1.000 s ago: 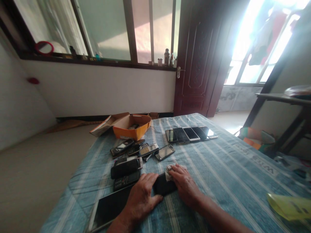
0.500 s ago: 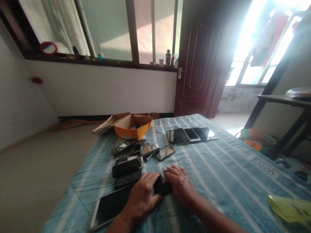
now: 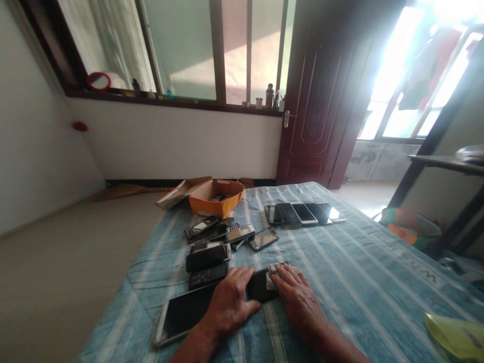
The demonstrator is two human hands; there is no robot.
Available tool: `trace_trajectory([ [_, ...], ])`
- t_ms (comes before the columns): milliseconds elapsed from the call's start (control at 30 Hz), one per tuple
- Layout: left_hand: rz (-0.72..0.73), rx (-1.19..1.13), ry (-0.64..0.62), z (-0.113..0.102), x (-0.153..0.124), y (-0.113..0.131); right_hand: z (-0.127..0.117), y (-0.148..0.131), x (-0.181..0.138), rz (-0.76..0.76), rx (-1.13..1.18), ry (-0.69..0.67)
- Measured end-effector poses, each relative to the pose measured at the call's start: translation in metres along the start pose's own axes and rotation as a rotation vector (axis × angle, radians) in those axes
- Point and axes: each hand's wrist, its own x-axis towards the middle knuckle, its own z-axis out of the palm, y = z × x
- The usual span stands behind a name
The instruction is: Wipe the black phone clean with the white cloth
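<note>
A black smartphone (image 3: pixel 258 288) lies on the striped cloth in front of me. My left hand (image 3: pixel 231 298) grips its left end, thumb along the near edge and fingers at the far side. A crumpled white tissue (image 3: pixel 270 280) is pressed onto the phone's right part under the fingers of my right hand (image 3: pixel 297 292); those fingers partly hide both. Beside my left forearm lies a white-framed tablet (image 3: pixel 188 313) with a dark screen. Just beyond my left hand are a keypad phone (image 3: pixel 207 275) and a black phone case (image 3: pixel 206 257).
Several old phones (image 3: pixel 238 233) lie in a loose pile, with a touchscreen phone (image 3: pixel 264 239) to their right. Farther back stand an open orange box (image 3: pixel 212 206) and a row of smartphones (image 3: pixel 304 214). A yellow packet (image 3: pixel 454 335) lies at the right edge of the blue striped cloth (image 3: pixel 340 282).
My right hand has slid to the right along the phone with the tissue, baring more of the dark surface. The whole view has shifted slightly, with things now farther right.
</note>
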Motion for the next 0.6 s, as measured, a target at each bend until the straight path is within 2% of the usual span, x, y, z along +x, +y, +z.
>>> trace_trajectory([
  [133, 0.000, 0.009, -0.025, 0.000, 0.001, 0.000, 0.010, -0.006, -0.006, 0.008, -0.046, -0.027],
  [267, 0.028, 0.014, -0.054, -0.001, 0.002, -0.005, 0.018, -0.028, -0.001, -0.129, 0.003, -0.045],
  [367, 0.049, 0.000, -0.079, -0.003, 0.003, -0.008, 0.012, -0.035, 0.005, -0.251, 0.038, -0.078],
  [467, 0.038, -0.003, -0.112, -0.007, 0.003, -0.006, 0.000, -0.024, 0.007, -0.289, 0.034, -0.096],
  [600, 0.021, -0.003, -0.157, -0.013, 0.002, 0.000, -0.011, 0.001, 0.002, -0.209, 0.009, -0.051],
])
